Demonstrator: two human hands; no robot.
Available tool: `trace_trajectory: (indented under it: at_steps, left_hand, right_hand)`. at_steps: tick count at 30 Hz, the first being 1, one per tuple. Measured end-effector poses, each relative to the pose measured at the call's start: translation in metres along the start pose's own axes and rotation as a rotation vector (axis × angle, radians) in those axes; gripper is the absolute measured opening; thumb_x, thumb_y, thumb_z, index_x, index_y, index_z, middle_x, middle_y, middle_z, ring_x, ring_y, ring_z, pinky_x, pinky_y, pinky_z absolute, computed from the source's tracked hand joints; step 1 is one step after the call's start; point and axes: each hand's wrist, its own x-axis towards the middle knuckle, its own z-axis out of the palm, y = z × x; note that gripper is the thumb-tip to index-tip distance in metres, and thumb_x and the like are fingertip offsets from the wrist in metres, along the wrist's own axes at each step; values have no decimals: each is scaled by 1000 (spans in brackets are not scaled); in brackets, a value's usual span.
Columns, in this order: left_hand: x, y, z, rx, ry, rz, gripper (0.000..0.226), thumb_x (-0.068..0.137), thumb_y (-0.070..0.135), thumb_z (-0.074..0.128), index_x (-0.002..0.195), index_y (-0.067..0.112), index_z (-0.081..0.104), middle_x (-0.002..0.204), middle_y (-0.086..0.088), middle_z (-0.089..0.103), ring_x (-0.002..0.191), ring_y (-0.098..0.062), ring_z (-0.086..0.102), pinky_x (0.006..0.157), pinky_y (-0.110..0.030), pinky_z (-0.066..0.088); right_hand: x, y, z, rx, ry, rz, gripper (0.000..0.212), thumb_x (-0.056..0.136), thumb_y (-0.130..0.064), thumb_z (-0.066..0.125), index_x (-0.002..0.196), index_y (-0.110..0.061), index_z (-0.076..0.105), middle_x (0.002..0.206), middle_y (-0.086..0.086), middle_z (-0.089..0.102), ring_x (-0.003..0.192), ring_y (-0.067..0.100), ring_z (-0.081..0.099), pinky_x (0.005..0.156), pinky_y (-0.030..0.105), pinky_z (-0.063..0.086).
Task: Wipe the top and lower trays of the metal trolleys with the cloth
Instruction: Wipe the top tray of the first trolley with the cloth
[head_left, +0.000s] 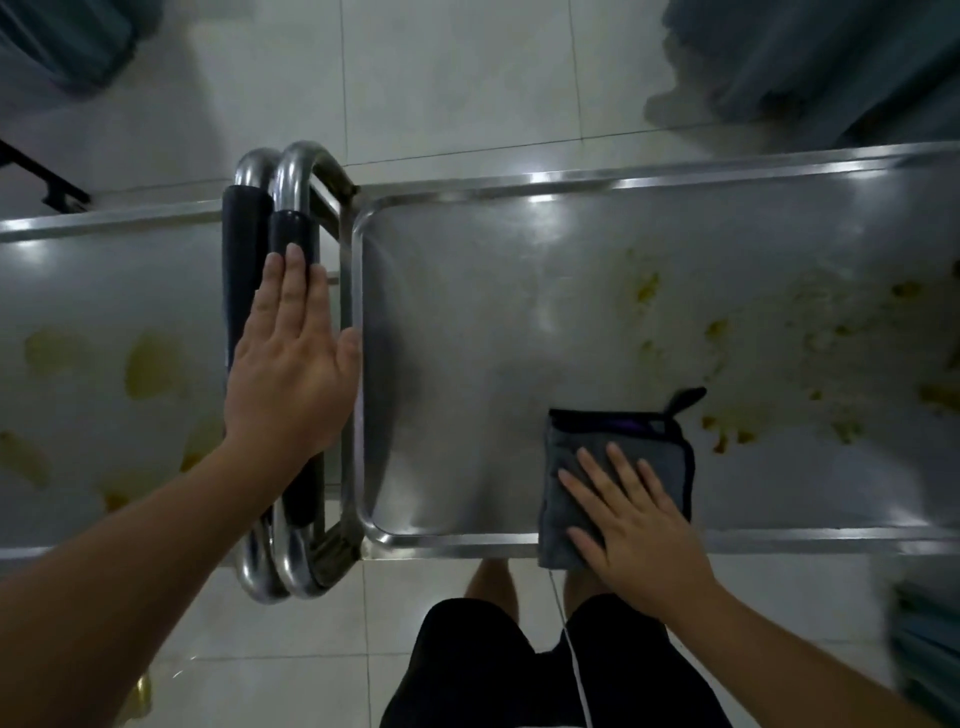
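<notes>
Now I have my left hand (291, 364) stretched out flat, fingers straight and pressed side by side, lying over the black foam-sleeved handle (293, 244) of the trolleys, wrist toward me and fingertips pointing away. It grips nothing. My right hand (631, 525) is also flat, fingers spread a little, pressing down on the cloth (571, 467) without curling round it.

That cloth is a folded grey square, soft and napped, edged in black with a small black loop sticking out at its far corner. It lies on the right trolley's top tray (493, 322), at the near edge, partly overhanging the rim. This tray is brushed stainless steel with rounded corners and a raised lip, speckled with yellowish smears (727, 332) toward the right. The left trolley's tray (78, 291) carries broader yellow blotches. Two bent, shiny steel tubes form the handles between them, over pale glossy floor tiles (457, 78).
</notes>
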Motion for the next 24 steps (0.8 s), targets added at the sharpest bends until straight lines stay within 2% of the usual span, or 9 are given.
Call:
trace_trajectory:
  at_steps: [5, 8, 12, 15, 18, 21, 24]
  left_hand:
    - [0, 3, -3, 0, 14, -16, 72, 111, 51, 18, 168, 8, 9, 177, -7, -9, 161, -14, -17, 131, -36, -7]
    - [1, 7, -5, 20, 12, -25, 72, 111, 50, 22, 168, 6, 12, 177, -9, -6, 161, -15, -16, 130, -34, -8]
    - [-1, 7, -4, 36, 33, -18, 72, 111, 49, 23, 167, 5, 13, 177, -10, -5, 162, -15, -15, 128, -29, -12]
    - [0, 6, -4, 46, 47, -9, 72, 111, 49, 22, 167, 5, 14, 177, -11, -4, 162, -16, -14, 127, -27, -14]
    - [0, 6, -4, 61, 44, -11, 72, 111, 50, 21, 167, 6, 13, 177, -10, -5, 162, -16, -15, 127, -27, -15]
    - [0, 8, -5, 55, 30, -18, 73, 110, 51, 21, 168, 6, 13, 177, -10, -5, 162, -16, -15, 129, -31, -11]
    - [0, 8, -8, 42, 22, -23, 73, 110, 51, 20, 168, 7, 13, 177, -9, -6, 162, -16, -15, 130, -34, -8]
  right_hand:
    - [53, 42, -21, -30, 44, -66, 68, 103, -59, 40, 164, -32, 25, 173, -2, 16, 159, 28, 12, 127, 53, 14]
    - [118, 80, -51, -59, 85, -22, 69, 101, -59, 40, 163, -30, 29, 171, 2, 21, 159, 30, 14, 127, 51, 13]
    - [219, 141, -104, -40, 42, 84, 73, 102, -69, 13, 165, -35, 8, 174, -2, 4, 160, 26, 1, 128, 46, 2]
    - [259, 171, -129, -65, 41, 88, 78, 98, -74, 0, 165, -35, 2, 174, -4, -3, 160, 25, -4, 127, 48, 2]
    - [252, 170, -125, -65, 34, 70, 77, 98, -74, 0, 165, -35, -1, 174, -4, -4, 160, 26, -6, 128, 48, 1]
    - [205, 157, -106, -78, 37, 42, 72, 102, -71, 5, 164, -36, -4, 174, -3, -2, 160, 25, -6, 128, 48, 2]
    - [134, 138, -79, -84, 26, 17, 71, 104, -65, 17, 166, -32, 7, 174, 0, 8, 160, 27, 0, 128, 51, 8]
